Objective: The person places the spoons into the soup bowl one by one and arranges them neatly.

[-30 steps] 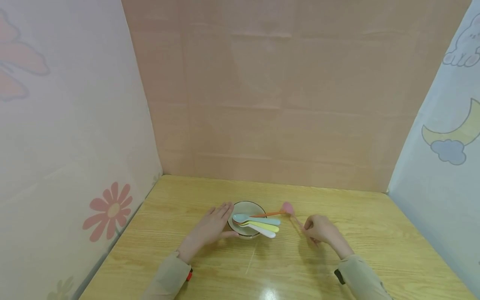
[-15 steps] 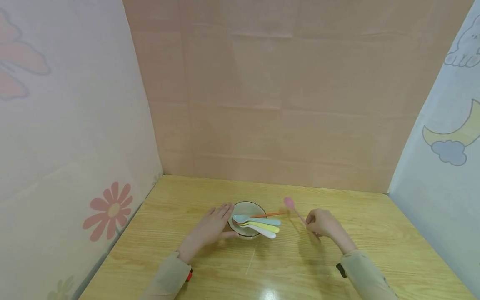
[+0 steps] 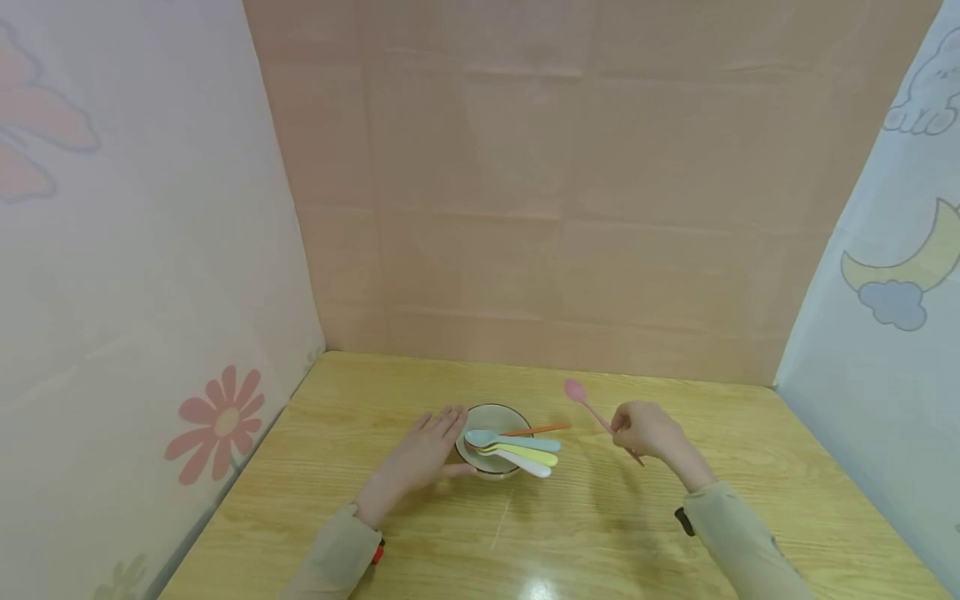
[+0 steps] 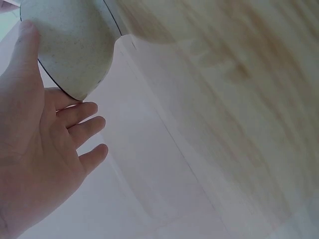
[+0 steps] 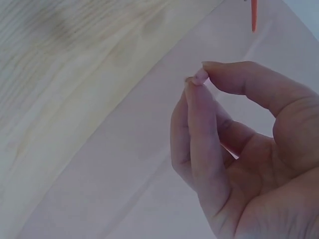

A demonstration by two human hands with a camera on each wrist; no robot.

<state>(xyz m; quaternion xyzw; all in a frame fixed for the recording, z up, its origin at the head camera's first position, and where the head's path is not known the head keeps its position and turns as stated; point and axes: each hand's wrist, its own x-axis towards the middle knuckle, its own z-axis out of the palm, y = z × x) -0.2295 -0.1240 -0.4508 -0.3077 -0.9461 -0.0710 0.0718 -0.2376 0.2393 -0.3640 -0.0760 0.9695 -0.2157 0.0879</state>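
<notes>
In the head view a pale bowl (image 3: 491,414) with a dark rim stands on the wooden table. My left hand (image 3: 420,450) holds its left side, thumb and fingers spread around the wall. In the left wrist view the thumb and index finger lie against the bowl (image 4: 75,47). Blue (image 3: 528,442), yellow (image 3: 536,454) and white (image 3: 528,463) spoons lean in it, handles out to the right, beside an orange handle (image 3: 551,427). Right of the bowl, my right hand (image 3: 648,433) pinches a pink spoon (image 3: 576,390) by its handle, its head up and leftward.
The wooden table (image 3: 420,550) runs back to a brownish-pink sheet (image 3: 525,208). Patterned white walls (image 3: 150,275) stand at the left and right. In the right wrist view an orange handle tip (image 5: 254,17) shows at the top.
My right hand has lifted the pink spoon up and away from the orange handle. The left hand and the bowl have stayed in place.
</notes>
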